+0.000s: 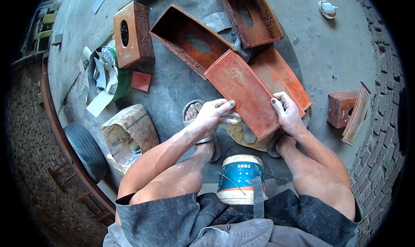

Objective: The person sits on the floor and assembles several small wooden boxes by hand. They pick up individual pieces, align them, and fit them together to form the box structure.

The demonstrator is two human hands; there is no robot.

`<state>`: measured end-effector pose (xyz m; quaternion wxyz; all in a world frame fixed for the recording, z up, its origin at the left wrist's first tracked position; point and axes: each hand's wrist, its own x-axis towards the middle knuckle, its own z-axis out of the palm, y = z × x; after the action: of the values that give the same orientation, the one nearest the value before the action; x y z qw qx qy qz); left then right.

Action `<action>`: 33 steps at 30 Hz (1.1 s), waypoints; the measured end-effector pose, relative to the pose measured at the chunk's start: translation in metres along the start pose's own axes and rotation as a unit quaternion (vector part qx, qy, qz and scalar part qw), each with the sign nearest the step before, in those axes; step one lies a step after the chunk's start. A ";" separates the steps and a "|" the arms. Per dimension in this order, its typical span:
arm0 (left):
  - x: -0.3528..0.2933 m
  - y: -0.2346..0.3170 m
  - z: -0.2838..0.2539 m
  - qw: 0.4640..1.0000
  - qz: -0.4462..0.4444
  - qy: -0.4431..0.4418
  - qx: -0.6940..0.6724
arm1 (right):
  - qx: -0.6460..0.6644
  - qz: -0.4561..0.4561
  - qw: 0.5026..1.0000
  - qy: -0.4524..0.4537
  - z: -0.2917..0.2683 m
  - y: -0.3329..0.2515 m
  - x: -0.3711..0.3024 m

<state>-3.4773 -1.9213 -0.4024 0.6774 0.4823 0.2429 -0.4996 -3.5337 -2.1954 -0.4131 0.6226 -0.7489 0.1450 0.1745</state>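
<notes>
Between my hands is a reddish-brown rectangular wooden panel (243,89), tilted, with pale worn patches on its face. My left hand (216,115) pinches its left edge, thumb on top and whitish dust on the skin. At the opposite edge my right hand (288,115) is closed on it, thumb also on top and fingers partly hidden. Another orange-red wooden piece (283,76) lies under and to the right of the panel. Touching the panel's far end is an open wooden box (173,24) with carved sides and an oval hole in its bottom.
More oval-holed wooden boxes (137,52) stand at the far side. To the left are a green bin (124,80) of scraps, a small red square (141,80) and a tyre (84,150). A blue-and-white bucket (240,175) stands between my legs; a small box (339,109) lies right.
</notes>
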 end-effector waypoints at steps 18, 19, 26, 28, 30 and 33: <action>0.006 0.010 -0.008 0.999 0.027 0.017 -0.034 | -0.017 -0.005 1.000 -0.017 0.001 -0.022 0.029; 0.007 0.011 -0.009 0.999 0.029 0.020 -0.036 | -0.018 -0.004 1.000 -0.020 0.001 -0.021 0.032; 0.007 0.015 -0.010 0.997 0.047 0.039 -0.048 | -0.017 -0.001 1.000 -0.026 0.005 -0.020 0.046; 0.008 0.015 -0.013 0.997 0.050 0.038 -0.050 | -0.018 0.001 0.999 -0.030 0.006 -0.020 0.049; 0.009 0.016 -0.016 0.997 0.052 0.040 -0.051 | -0.017 -0.002 0.999 -0.033 0.008 -0.019 0.053; 0.010 0.018 -0.019 0.996 0.053 0.049 -0.055 | -0.021 0.003 0.999 -0.038 0.010 -0.022 0.058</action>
<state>-3.4539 -1.9079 -0.4114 0.7157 0.4801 0.2771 -0.4249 -3.4726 -2.1817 -0.4210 0.6111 -0.7543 0.1200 0.2079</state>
